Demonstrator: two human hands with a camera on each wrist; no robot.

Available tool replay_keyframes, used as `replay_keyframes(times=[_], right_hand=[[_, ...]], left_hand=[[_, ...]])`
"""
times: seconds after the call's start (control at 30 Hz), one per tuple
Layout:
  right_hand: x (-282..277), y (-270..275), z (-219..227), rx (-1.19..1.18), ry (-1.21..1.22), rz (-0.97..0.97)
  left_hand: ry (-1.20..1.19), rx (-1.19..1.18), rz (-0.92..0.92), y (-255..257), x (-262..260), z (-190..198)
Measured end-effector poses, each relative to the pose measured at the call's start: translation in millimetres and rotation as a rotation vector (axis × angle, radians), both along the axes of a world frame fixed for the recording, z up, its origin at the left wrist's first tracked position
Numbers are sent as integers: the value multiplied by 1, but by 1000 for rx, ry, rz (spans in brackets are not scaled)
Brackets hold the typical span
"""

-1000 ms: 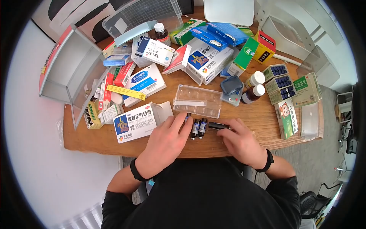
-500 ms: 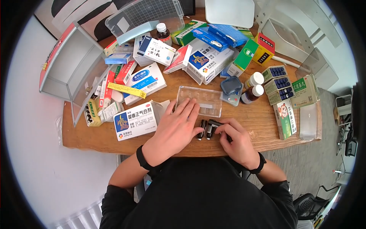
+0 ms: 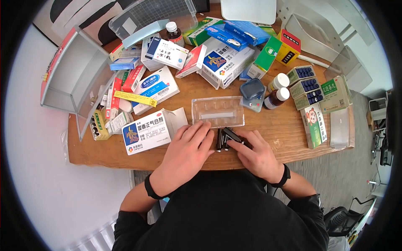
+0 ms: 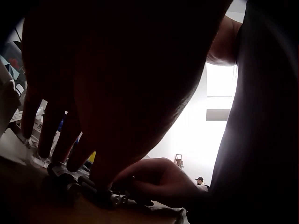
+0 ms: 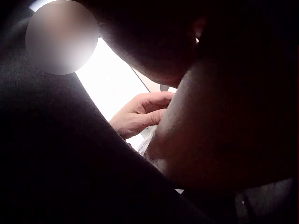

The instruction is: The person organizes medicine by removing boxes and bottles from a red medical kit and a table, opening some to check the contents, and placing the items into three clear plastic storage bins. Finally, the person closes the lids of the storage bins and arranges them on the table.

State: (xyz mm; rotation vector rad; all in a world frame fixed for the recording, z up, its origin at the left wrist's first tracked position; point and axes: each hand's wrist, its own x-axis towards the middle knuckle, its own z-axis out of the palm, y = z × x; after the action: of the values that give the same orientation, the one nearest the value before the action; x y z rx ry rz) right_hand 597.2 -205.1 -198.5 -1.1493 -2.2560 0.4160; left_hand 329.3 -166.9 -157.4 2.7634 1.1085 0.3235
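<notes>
In the head view, small dark glass vials (image 3: 219, 140) lie side by side on the wooden table between the two hands. My left hand (image 3: 187, 148) is left of them, palm down, fingers extended toward the clear plastic tray (image 3: 217, 122). From the left wrist, its fingertips reach down over a vial (image 4: 60, 171), with other vials (image 4: 117, 199) beside the thumb. My right hand (image 3: 260, 155) has curled fingers and holds a dark vial (image 3: 233, 134) slanted against the others. In the right wrist view, the left hand (image 5: 140, 114) shows past the dark near arm.
A white medicine box (image 3: 146, 133) with an open flap lies left of the left hand. Medicine boxes (image 3: 226, 62) crowd the back. Brown bottles (image 3: 276, 98) and a blue pill case (image 3: 252, 90) stand beyond the right hand. Boxes of capped vials (image 3: 307, 85) are farther right.
My left hand moved onto the plastic tray, then back toward the vials. The right hand brought its vial leftward against the others. The tray shifted slightly.
</notes>
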Motion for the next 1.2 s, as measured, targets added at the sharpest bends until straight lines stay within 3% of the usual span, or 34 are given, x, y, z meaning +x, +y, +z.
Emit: replay_keyframes(times=[0.37, 0.7, 0.87, 1.0, 1.2], right_hand=[[-2, 1, -2, 49, -64, 48], [-6, 6, 7, 56, -209, 113], [-7, 7, 10, 50, -238, 133], [-7, 7, 9, 49, -242, 120], [-8, 5, 7, 74, -250, 115]], left_hand=[[-115, -128, 49, -16, -23, 2], [-168, -22, 23, -17, -4, -18], [-124, -64, 160, -26, -7, -15], [-134, -100, 185, -30, -15, 14], [-302, -149, 348, 11, 2, 23]])
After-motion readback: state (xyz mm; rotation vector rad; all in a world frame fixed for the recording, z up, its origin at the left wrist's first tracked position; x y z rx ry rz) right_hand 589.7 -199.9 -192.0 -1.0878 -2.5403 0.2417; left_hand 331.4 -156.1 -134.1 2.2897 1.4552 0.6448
